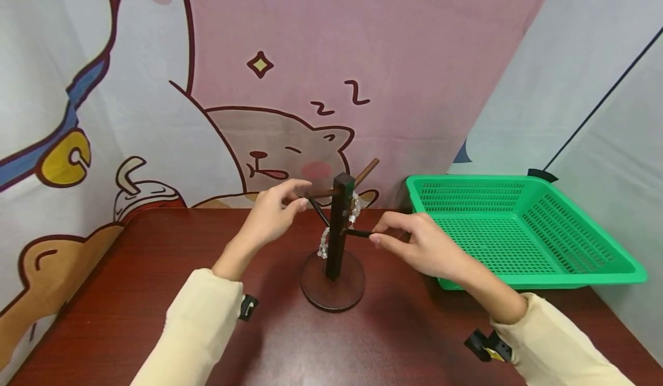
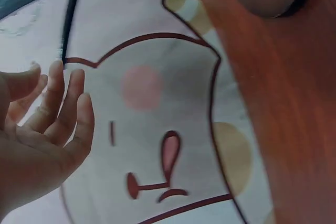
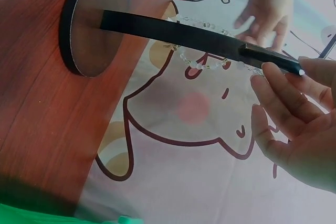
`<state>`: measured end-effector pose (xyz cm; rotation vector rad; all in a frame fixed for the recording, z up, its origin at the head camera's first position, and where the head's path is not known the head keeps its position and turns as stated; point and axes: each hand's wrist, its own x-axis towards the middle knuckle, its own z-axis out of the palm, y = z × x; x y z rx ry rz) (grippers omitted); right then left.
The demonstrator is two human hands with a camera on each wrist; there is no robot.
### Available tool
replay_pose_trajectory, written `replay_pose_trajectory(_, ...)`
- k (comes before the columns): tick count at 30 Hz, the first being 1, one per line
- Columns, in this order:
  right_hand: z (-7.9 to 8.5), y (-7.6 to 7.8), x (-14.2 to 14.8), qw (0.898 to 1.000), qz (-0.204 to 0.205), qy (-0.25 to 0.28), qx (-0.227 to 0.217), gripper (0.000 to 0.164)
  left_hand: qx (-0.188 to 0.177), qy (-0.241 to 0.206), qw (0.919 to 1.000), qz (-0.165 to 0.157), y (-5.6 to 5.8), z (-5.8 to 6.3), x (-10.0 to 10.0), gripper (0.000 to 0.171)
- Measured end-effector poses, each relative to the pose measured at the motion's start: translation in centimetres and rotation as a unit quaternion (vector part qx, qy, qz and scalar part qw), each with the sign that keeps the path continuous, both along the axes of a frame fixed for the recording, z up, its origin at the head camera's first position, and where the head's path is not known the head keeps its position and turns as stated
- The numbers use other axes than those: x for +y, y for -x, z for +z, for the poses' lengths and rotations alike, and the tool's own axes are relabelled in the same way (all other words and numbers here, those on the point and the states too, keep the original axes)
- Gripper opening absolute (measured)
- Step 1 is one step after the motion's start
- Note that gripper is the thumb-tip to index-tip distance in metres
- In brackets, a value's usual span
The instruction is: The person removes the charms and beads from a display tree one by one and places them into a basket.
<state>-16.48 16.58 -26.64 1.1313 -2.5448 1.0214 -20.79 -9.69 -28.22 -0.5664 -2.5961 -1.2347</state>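
A dark wooden jewelry stand (image 1: 339, 230) with a round base stands upright on the table, several pegs sticking out from its post. Two strands of clear beads hang on it: one bead bracelet (image 1: 323, 243) at the left, another bead bracelet (image 1: 355, 206) at the upper right. My left hand (image 1: 274, 210) pinches the end of a left-hand peg (image 1: 318, 211) between thumb and index finger. On the other side, my right hand (image 1: 416, 239) pinches the tip of a right-hand peg (image 3: 270, 59). In the left wrist view the other left fingers (image 2: 84, 111) are spread and loosely bent.
A green plastic basket (image 1: 518, 282) with mesh walls sits at the right of the reddish-brown table (image 1: 171, 259). Behind the table hangs a cloth (image 1: 414, 58) printed with cartoon animals. A small black device (image 1: 248, 307) is strapped at each wrist.
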Motion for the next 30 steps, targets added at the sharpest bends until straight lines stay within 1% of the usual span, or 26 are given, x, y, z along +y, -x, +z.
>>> replay_pose_trajectory(5,0.0,0.0,0.0,1.000,0.000,0.002,-0.002,0.010,0.021,-0.006,0.9998,-0.001,-1.6,2.0,0.0,0.021)
replay_pose_trajectory(8,-0.1,0.0,0.0,1.000,0.000,0.005,-0.005,0.010,0.030,-0.009,0.9994,-0.017,-2.9,3.1,0.0,0.021)
replay_pose_trajectory(12,-0.2,0.0,0.0,1.000,0.000,0.007,-0.007,0.009,0.049,-0.009,0.9978,-0.044,-4.5,4.0,0.0,0.025)
replay_pose_trajectory(14,-0.2,0.0,0.0,1.000,0.001,0.008,-0.007,0.009,0.063,-0.009,0.9968,-0.047,-5.2,4.4,0.1,0.026)
replay_pose_trajectory(17,-0.3,0.0,-0.1,1.000,0.001,0.011,-0.005,0.010,0.086,-0.015,0.9956,-0.035,-6.0,4.8,0.3,0.023)
replay_pose_trajectory(21,-0.3,0.1,0.0,1.000,0.001,0.012,-0.003,0.010,0.121,-0.027,0.9923,0.000,-6.8,5.2,0.8,0.015)
replay_pose_trajectory(25,-0.3,0.1,0.0,1.000,0.001,0.012,-0.001,0.011,0.159,-0.028,0.9867,0.020,-7.2,5.3,1.0,0.010)
replay_pose_trajectory(27,-0.4,0.1,-0.1,1.000,0.003,0.013,0.000,0.011,0.169,-0.025,0.9850,0.023,-7.2,5.4,1.0,0.009)
replay_pose_trajectory(30,-0.4,0.1,-0.1,1.000,0.005,0.013,0.001,0.011,0.174,-0.020,0.9842,0.027,-7.2,5.4,1.0,0.010)
